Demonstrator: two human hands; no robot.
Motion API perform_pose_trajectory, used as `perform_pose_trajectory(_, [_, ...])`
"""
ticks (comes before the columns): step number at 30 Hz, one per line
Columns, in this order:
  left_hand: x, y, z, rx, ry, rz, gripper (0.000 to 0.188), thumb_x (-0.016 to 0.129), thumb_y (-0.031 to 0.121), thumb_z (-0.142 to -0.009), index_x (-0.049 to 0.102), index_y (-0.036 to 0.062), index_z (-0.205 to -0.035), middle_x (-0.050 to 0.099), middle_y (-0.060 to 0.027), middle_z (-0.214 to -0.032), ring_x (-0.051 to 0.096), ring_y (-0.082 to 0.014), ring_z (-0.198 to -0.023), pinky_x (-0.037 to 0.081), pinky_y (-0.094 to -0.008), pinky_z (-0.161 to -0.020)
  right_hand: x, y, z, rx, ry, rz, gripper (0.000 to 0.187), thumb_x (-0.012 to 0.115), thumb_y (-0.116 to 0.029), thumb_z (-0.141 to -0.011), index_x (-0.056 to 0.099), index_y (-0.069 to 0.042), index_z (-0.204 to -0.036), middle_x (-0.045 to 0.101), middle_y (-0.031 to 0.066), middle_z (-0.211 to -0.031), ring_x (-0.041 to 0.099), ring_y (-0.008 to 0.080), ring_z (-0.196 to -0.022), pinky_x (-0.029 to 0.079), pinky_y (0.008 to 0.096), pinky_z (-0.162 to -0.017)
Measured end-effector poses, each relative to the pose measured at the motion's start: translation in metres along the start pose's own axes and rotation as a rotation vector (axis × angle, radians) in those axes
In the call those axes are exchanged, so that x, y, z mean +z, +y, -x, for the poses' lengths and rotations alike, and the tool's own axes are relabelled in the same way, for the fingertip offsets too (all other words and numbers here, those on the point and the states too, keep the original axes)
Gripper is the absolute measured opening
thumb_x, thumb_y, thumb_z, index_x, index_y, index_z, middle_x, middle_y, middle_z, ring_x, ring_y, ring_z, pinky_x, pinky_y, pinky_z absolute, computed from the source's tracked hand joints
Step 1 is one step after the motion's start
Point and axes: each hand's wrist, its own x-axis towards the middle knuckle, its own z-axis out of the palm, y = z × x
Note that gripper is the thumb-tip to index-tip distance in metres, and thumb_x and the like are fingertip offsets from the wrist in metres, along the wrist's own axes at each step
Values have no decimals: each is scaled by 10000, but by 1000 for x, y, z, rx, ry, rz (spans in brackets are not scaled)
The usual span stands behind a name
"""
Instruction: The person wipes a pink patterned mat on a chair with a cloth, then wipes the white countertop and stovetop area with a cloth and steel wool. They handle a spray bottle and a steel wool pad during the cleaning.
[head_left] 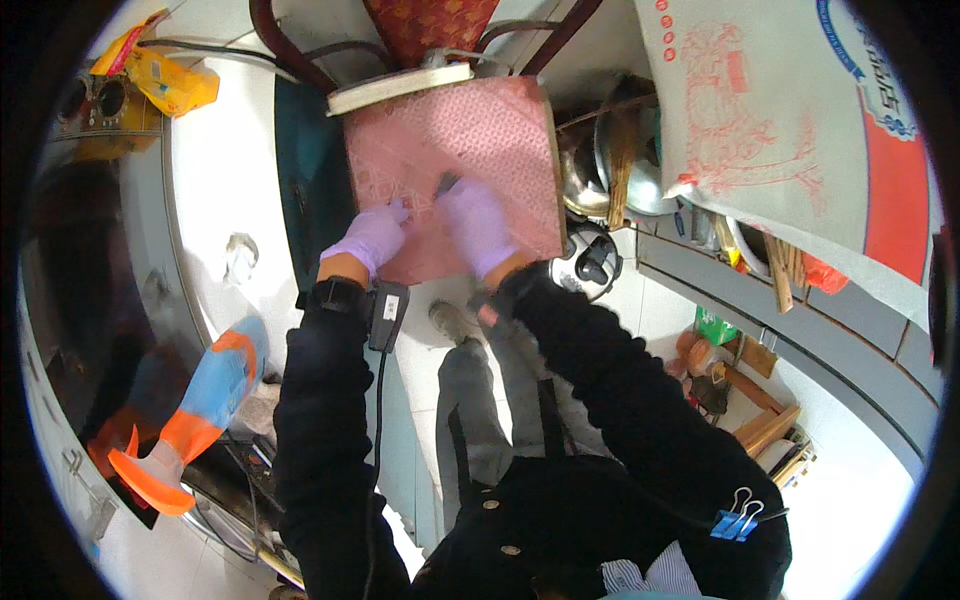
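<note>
A pink patterned square panel (pixel 465 125), like a covered board or seat top, lies in front of me. My left hand (pixel 373 238), in a purple glove, rests on its near left part, fingers pressed down and holding nothing I can see. On the near middle of the panel is my right hand (pixel 474 222), gloved alike and somewhat blurred. It is closed round a small dark object (pixel 447 183) whose tip shows past the fingers; its kind is hidden.
A chair with a red patterned back (pixel 430 25) stands beyond the panel. Metal pans (pixel 585 175) and a large printed bag (pixel 760 130) are at the right. A yellow packet (pixel 175 85) is far left. An orange and blue object (pixel 215 390) stands at the near left.
</note>
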Motion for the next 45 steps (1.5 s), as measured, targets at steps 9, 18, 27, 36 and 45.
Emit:
perform_pose_trajectory(9, [26, -16, -5, 102, 218, 39, 376, 457, 150, -933, 578, 57, -1277, 684, -220, -1116, 651, -448, -1021, 520, -500, -895, -25, 98, -1, 29, 260, -221, 92, 607, -93, -841, 699, -84, -844, 641, 151, -873, 622, 363, -892, 497, 477, -799])
perform_pose_trajectory(18, [24, 1, 34, -21, 314, 514, 510, 476, -40, -840, 608, 59, -1323, 563, -179, -1403, 519, -334, -1318, 397, -359, -1121, -14, 1, -23, -408, -42, -100, 161, 609, -125, -820, 691, -51, -937, 653, 159, -918, 639, 339, -887, 520, 443, -815])
perform_pose_trajectory(27, [137, 24, 142, -29, 633, 1108, 632, 404, -122, -761, 577, -1, -1356, 534, -173, -1451, 457, -270, -1396, 313, -328, -1172, -43, 22, -60, -90, 275, -329, 141, 661, -83, -827, 715, -75, -956, 639, 170, -954, 620, 360, -907, 505, 442, -786])
perform_pose_trajectory(36, [179, 39, 148, -151, 607, 1233, 598, 419, -109, -758, 597, -5, -1319, 567, -196, -1401, 485, -298, -1370, 337, -363, -1172, -28, 36, -55, -20, 435, -322, 127, 652, -93, -818, 730, -70, -916, 647, 175, -910, 599, 373, -923, 484, 464, -810])
perform_pose_trajectory(45, [203, 39, 155, -112, 605, 1357, 639, 381, -150, -747, 573, -31, -1344, 523, -203, -1443, 439, -279, -1404, 295, -354, -1194, -43, 55, -56, 57, 337, -289, 115, 677, -89, -831, 741, -38, -911, 636, 176, -880, 611, 373, -863, 493, 436, -789])
